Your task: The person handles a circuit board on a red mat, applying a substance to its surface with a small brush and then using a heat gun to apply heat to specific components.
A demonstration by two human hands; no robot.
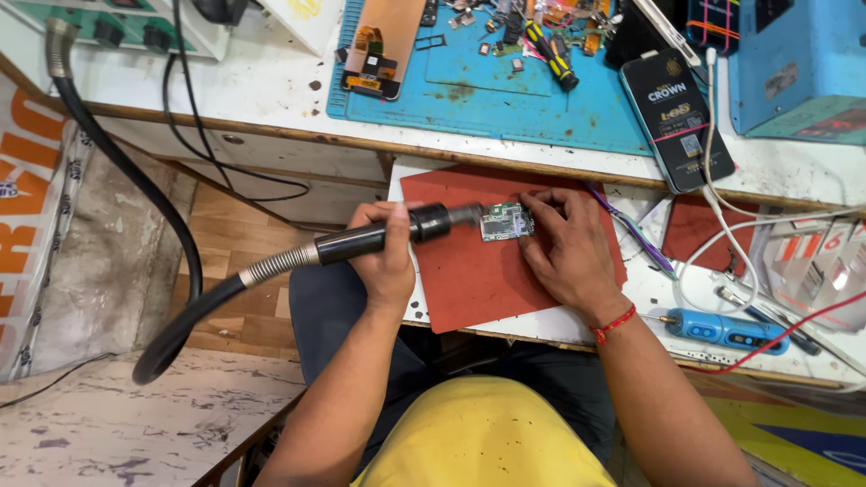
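Bright, even overhead light; soft short shadows; sharp focus; slight wide-angle edge distortion.

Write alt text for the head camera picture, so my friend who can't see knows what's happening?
A person's left hand aims a black hot-air nozzle on a ribbed hose at a small green circuit board, which the right hand steadies on a red-brown mat. Behind lie a blue work mat with phone parts, a black box and a blue pen tool.

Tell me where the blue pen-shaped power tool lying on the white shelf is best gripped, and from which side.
Grip the blue pen-shaped power tool around its thick blue barrel, coming from above. It lies flat and nearly level on the white shelf, its thin tip pointing toward the right hand. A red wire crosses its far end, so mid-barrel looks safest.
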